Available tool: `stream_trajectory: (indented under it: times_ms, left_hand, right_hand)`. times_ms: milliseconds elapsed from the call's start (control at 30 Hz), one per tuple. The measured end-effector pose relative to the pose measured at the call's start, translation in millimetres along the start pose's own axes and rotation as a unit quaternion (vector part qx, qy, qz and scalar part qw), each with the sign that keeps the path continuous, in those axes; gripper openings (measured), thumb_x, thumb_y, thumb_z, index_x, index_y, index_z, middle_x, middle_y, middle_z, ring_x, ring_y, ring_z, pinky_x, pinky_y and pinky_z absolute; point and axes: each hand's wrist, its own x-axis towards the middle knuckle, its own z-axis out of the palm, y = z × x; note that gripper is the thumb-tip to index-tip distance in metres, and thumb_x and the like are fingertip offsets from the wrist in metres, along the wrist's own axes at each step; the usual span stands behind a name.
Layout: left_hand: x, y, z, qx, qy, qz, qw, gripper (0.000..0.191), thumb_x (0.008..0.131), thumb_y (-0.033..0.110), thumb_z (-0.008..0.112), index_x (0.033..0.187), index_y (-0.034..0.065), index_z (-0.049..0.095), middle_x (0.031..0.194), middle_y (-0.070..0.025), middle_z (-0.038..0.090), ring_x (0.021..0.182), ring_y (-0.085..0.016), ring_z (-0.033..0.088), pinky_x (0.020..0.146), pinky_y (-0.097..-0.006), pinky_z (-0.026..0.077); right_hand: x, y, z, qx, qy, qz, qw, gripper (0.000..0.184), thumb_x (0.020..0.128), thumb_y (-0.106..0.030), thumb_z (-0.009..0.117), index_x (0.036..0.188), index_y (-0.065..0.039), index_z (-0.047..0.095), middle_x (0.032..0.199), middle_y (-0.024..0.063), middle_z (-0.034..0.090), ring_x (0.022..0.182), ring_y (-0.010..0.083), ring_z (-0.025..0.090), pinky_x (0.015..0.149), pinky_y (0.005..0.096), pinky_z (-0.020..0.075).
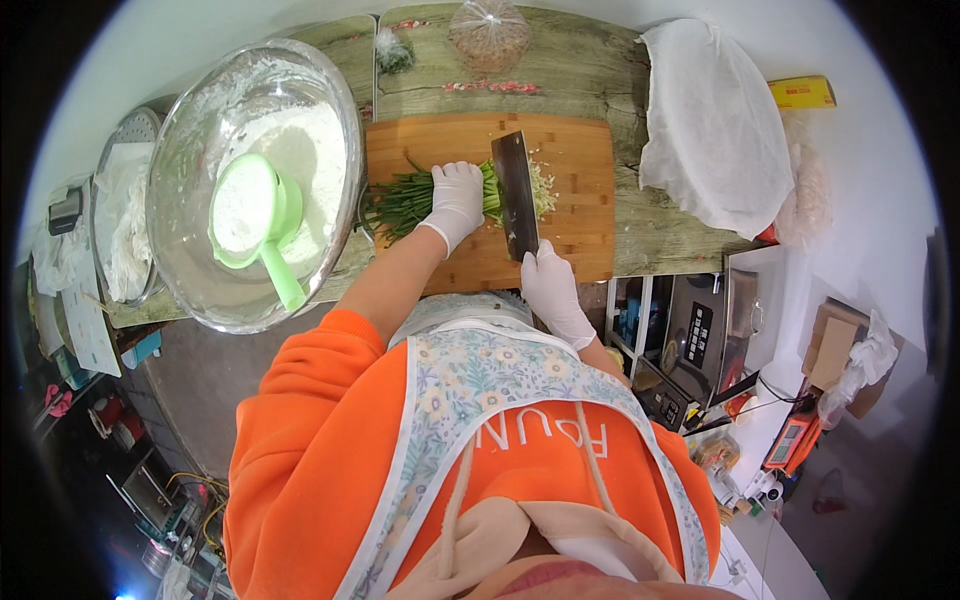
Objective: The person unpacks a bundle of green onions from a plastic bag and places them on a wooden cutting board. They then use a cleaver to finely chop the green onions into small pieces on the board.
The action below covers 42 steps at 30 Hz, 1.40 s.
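Observation:
My gloved left hand (pixel 458 201) presses a bunch of green onions (pixel 405 202) onto a wooden cutting board (pixel 581 247). Its dark green tops fan out to the left, and the paler stalks show on the right of the hand. The handle of a Chinese cleaver (pixel 515 196) is in my right hand (pixel 553 289), also in a white glove. The broad dark blade stands at the cut end of the bunch. Chopped onion bits (pixel 543 187) lie just right of the blade, some scattered on the board. The blade hides part of the cut ends.
Left of the board is a large metal bowl (pixel 330 112) of flour with a light green ladle (pixel 282 277) in it. A white cloth (pixel 716 127) covers something at the right. Behind the board sit a full plastic bag (pixel 490 34) and a smaller bag of greens (pixel 394 52).

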Motion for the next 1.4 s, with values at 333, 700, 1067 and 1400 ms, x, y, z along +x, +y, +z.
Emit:
stream_trajectory:
  times_ms: [333, 700, 1067, 1400]
  left_hand:
    - [2, 2, 3, 0.007, 0.004, -0.002, 1.000, 0.077, 0.059, 0.043, 0.084, 0.117, 0.0047, 0.051, 0.108, -0.0102, 0.055, 0.105, -0.027, 0.052, 0.096, -0.0468, 0.036]
    - [3, -1, -1, -0.001, -0.015, 0.003, 1.000, 0.078, 0.059, 0.042, 0.084, 0.119, 0.0052, 0.050, 0.110, -0.0101, 0.055, 0.107, -0.027, 0.052, 0.096, -0.0458, 0.035]
    - [1, -1, 0, -0.007, 0.000, 0.003, 1.000, 0.074, 0.061, 0.042, 0.082, 0.118, 0.0053, 0.051, 0.110, -0.0100, 0.055, 0.106, -0.027, 0.052, 0.096, -0.0469, 0.035]
    - [2, 1, 3, 0.000, 0.004, -0.001, 1.000, 0.076, 0.059, 0.042, 0.084, 0.118, 0.0055, 0.051, 0.109, -0.0099, 0.054, 0.105, -0.027, 0.052, 0.094, -0.0457, 0.036]
  right_hand:
    - [10, 0, 8, -0.051, -0.037, 0.021, 0.998, 0.025, 0.093, -0.018, 0.046, 0.100, 0.006, 0.050, 0.075, 0.0311, 0.063, 0.075, 0.0474, 0.063, 0.070, 0.0541, 0.0498]
    - [50, 4, 46, -0.055, 0.028, 0.005, 0.998, 0.030, 0.094, -0.023, 0.047, 0.097, 0.006, 0.056, 0.076, 0.0310, 0.063, 0.075, 0.0480, 0.063, 0.070, 0.0539, 0.0501]
    - [4, -4, 4, -0.053, -0.003, -0.010, 0.999, 0.023, 0.093, -0.019, 0.048, 0.097, 0.003, 0.051, 0.074, 0.0288, 0.064, 0.073, 0.0461, 0.064, 0.069, 0.0546, 0.0502]
    - [25, -7, 18, -0.069, -0.036, 0.016, 0.997, 0.025, 0.093, -0.018, 0.046, 0.099, 0.006, 0.051, 0.078, 0.0327, 0.063, 0.078, 0.0485, 0.063, 0.072, 0.0539, 0.0502]
